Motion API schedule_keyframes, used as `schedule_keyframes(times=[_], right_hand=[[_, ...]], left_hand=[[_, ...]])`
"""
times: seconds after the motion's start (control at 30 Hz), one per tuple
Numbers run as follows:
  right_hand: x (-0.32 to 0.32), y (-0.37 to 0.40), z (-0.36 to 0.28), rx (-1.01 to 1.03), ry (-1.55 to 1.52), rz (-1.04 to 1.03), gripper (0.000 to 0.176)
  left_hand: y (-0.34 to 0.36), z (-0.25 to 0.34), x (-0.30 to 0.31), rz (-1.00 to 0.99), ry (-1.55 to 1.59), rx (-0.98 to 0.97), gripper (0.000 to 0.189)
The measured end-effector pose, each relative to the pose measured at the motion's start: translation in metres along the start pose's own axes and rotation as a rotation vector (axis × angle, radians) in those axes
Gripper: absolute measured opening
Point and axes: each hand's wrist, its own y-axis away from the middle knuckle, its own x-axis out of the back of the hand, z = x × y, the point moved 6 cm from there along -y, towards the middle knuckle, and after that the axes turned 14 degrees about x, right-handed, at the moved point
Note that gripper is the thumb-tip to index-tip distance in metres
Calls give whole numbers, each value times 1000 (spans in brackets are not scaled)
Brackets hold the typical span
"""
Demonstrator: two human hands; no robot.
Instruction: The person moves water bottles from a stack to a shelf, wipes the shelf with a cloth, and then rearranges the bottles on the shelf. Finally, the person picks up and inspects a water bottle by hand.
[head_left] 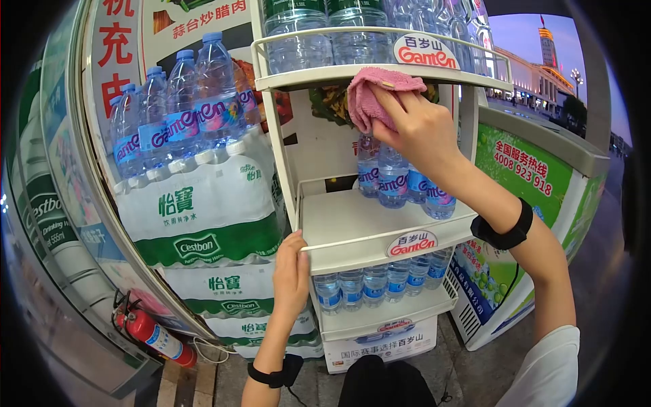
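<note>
Pink cloth (369, 98), gripped by the right hand (420, 132), presses the upper shelf (305, 76). Left hand (291, 271), lower, clasps the middle rail (342, 245).

The cloth (371, 96) in the right hand's (417, 129) grip is pink, against a white rack (346, 218). Just below that grip, the bottles (393, 178) carry blue-and-pink labels. Left of the left hand's (291, 275) hold, the packs (203, 217) are white with green bands.
</note>
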Motion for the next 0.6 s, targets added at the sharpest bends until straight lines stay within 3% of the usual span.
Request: schedule_keyframes(times=[0.33, 0.6], right_hand=[[-33, -64, -43, -76, -74, 166, 50], [-13, -18, -2, 13, 27, 58, 54]], left_hand=[[-1, 14, 1, 36, -125, -21, 12], [-2, 20, 5, 12, -190, -74, 11]])
